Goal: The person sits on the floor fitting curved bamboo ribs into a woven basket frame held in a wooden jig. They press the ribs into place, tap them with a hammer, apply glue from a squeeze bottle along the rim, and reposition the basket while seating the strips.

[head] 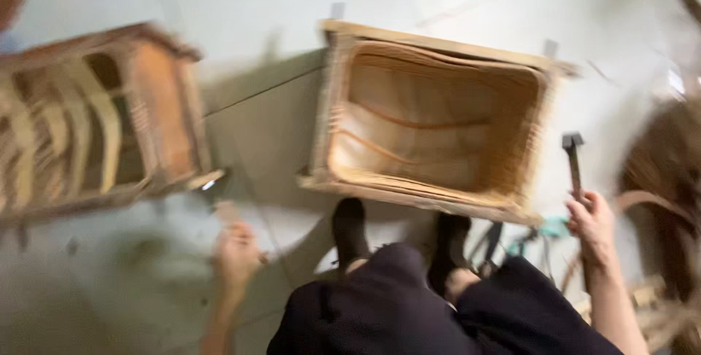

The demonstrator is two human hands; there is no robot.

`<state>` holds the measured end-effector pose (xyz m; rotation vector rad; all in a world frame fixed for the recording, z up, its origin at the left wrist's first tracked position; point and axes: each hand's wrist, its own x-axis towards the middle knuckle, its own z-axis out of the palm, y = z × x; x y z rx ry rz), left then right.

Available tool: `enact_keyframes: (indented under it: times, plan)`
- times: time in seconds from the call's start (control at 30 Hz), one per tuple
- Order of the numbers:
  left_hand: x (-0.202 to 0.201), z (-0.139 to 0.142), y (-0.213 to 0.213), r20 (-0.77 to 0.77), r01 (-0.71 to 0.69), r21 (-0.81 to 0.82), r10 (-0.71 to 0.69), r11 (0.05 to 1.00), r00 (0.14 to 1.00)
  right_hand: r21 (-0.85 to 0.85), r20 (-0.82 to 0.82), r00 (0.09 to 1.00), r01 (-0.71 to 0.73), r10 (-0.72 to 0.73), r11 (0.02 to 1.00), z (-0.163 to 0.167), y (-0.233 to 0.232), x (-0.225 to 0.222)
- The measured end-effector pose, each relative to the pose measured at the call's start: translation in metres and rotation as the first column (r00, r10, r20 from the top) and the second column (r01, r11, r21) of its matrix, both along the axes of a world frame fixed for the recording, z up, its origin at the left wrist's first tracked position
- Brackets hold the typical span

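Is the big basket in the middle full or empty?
Empty. The basket faces the camera with its mouth open, and only its bare woven bottom and walls show inside, though the picture is blurry.

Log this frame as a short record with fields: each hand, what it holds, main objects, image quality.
left hand: low near the floor, small pale piece at its fingertips; grip unclear
right hand: shut on hammer, head up
rectangular wicker basket: open side to the camera, just beyond the feet
second wicker basket: at left, on the floor
image quality: motion blur
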<state>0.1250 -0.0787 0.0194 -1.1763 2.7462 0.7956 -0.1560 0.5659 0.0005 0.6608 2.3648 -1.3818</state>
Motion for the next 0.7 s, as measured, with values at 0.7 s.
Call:
enact_keyframes:
  times: [0.7]
  plan:
    - [-0.414,-0.012,0.269,-0.614,0.911,-0.190,-0.769,0.365,0.180,0.062,-0.100,0.983,-0.148,0.154,0.987,0.087,-0.082,0.060]
